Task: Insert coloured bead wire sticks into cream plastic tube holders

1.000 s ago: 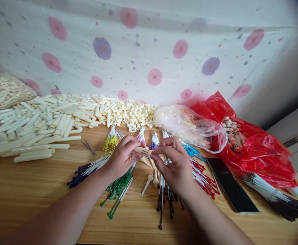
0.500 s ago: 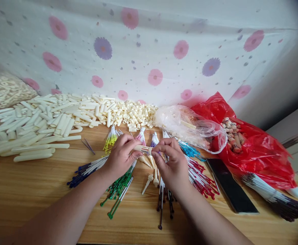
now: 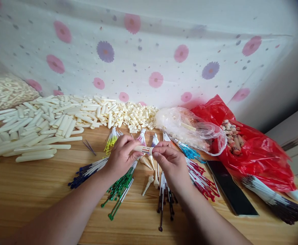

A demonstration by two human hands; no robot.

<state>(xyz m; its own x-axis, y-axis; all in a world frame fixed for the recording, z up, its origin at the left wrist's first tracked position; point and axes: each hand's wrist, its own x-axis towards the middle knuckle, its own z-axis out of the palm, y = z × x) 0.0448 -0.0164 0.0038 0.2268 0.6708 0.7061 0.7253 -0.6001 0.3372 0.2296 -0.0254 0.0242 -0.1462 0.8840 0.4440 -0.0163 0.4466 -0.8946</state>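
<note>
Between my hands, above the middle of the table, is a cream multicolour pen barrel with slots and coloured bits showing in them. My left hand is closed round its left part. The fingers of my right hand pinch its right end. Below the barrel lie several cream pointed pen parts. Fanned around my hands are bundles of refills: blue, green, yellow, red, black and light blue. Pink and purple ones stand behind.
A heap of cream barrel tubes covers the back left, beside short slotted pieces. A clear plastic bag and a red plastic bag sit at right. Near them lie a black phone-like slab and a dark refill bundle.
Both hands stay nearly in place on the pen barrel. The barrel looks slightly turned, with its slots and coloured bits showing differently. The whole view has shifted a little.
</note>
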